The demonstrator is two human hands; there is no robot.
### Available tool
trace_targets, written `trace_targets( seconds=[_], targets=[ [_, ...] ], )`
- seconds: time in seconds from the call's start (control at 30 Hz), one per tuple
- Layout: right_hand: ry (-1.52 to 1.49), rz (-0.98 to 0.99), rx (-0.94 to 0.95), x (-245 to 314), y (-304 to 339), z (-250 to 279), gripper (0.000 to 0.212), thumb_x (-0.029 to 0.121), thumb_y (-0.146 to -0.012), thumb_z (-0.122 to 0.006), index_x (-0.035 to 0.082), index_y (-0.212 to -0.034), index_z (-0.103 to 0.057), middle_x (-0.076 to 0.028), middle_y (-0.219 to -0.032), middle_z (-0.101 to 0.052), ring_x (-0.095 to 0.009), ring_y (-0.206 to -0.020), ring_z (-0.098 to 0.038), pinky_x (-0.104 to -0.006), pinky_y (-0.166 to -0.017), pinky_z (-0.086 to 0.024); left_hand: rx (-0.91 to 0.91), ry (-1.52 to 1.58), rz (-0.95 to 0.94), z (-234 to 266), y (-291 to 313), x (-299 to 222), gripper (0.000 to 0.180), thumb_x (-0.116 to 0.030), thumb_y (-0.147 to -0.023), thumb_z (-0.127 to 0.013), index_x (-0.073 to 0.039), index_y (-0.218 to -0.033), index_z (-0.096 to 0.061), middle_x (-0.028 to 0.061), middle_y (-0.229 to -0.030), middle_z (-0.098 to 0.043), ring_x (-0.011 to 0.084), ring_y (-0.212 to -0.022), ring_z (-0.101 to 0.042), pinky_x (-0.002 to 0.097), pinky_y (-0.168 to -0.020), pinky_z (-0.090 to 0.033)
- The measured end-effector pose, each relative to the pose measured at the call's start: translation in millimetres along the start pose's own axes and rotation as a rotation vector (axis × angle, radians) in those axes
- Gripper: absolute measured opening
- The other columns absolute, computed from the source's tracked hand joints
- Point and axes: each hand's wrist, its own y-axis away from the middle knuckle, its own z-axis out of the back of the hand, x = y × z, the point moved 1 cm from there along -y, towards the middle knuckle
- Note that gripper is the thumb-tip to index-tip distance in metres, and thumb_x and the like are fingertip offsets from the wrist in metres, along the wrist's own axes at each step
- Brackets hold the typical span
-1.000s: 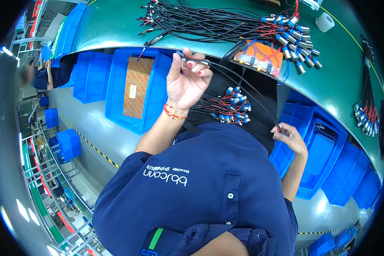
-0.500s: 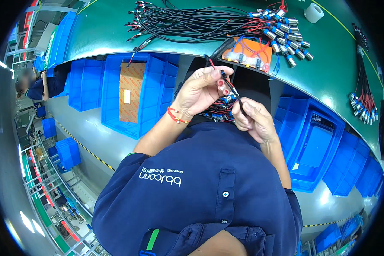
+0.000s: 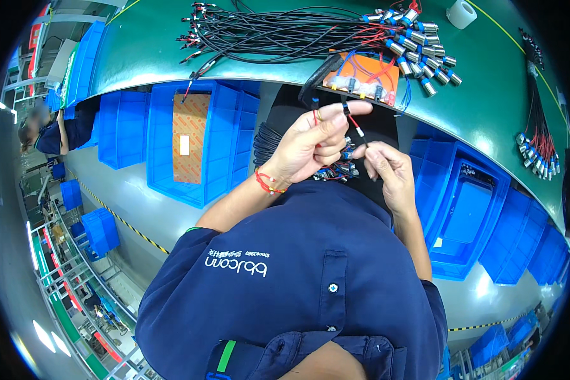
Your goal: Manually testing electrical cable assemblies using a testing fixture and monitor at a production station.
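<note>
"Where's the red-and-black cable [image 3: 360,132]?"

"Raised between both hands, towards one o'clock from the view's centre. The right hand [image 3: 392,170] has thumb and fingertip pinched together on its black end. The left hand [image 3: 311,140], at ten o'clock from the right, is curled closed around the leads — how firmly, I can't tell."

"How will it handle?"

"Light and flexible, I'd judge — a bit springy, with the thin leads delicate. Take the black-sheathed part, not the bare-looking red lead."

"Others?"

"Black cables [image 3: 285,43] on the green workbench [image 3: 133,63], twelve o'clock."

Held cable [image 3: 360,131] partly hidden by the hands [image 3: 311,142] [image 3: 391,170], co-worker's head [image 3: 39,116] blurred, green tabletop [image 3: 139,57] cut off above
</note>
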Motion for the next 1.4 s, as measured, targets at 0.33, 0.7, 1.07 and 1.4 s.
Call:
trace_targets(
  seconds=[0.33,0.7,1.07,1.4],
  targets=[
    [0.154,-0.215,0.12,27.6,43.5,131.3,0.022,0.019,-0.085,-0.069,-0.001,-0.092,-0.07,-0.003,-0.072,-0.061,-0.005,-0.053,-0.048,-0.0212,-0.045,-0.036,0.067,0.071,-0.132,-6.9,0.3,-12.5,0.031,-0.025,-0.098,-0.058,0.004,-0.107,-0.063,-0.0022,-0.078,-0.05,0.0009,-0.048,-0.023,0.0203,-0.043,-0.018],
    [0.66,-0.228,-0.509,23.1,94.7,212.2,0.007,0.006,-0.093,-0.058,0.001,-0.095,-0.063,-0.003,-0.089,-0.062,-0.01,-0.076,-0.055,-0.0217,-0.068,-0.042,-0.199,-0.305,-0.081,-11.9,-19.3,-13.2,0.022,-0.017,-0.092,-0.065,0.004,-0.099,-0.069,0.0004,-0.073,-0.059,-0.0001,-0.047,-0.03,0.018,-0.043,-0.02],
    [0.228,-0.021,-0.46,28.8,137.3,268.9,0.017,0.01,-0.092,-0.062,0.002,-0.106,-0.062,-0.008,-0.093,-0.064,-0.012,-0.077,-0.053,-0.0253,-0.073,-0.041,-0.295,-0.454,0.057,-1.1,-53.2,37.7,0.023,-0.018,-0.091,-0.068,0.001,-0.103,-0.07,-0.0027,-0.067,-0.056,-0.0006,-0.051,-0.035,0.0174,-0.044,-0.021],
    [-0.695,0.54,-0.25,20.1,170.5,289.3,0.026,0.026,-0.089,-0.066,0.013,-0.081,-0.046,0.003,-0.067,-0.036,-0.011,-0.067,-0.037,-0.0399,-0.099,-0.036,-0.291,-0.566,-0.001,-5.4,-58.0,36.1,0.02,-0.017,-0.092,-0.067,0.0,-0.1,-0.072,-0.0038,-0.066,-0.054,-0.0003,-0.051,-0.035,0.0179,-0.045,-0.022]
  ],
)
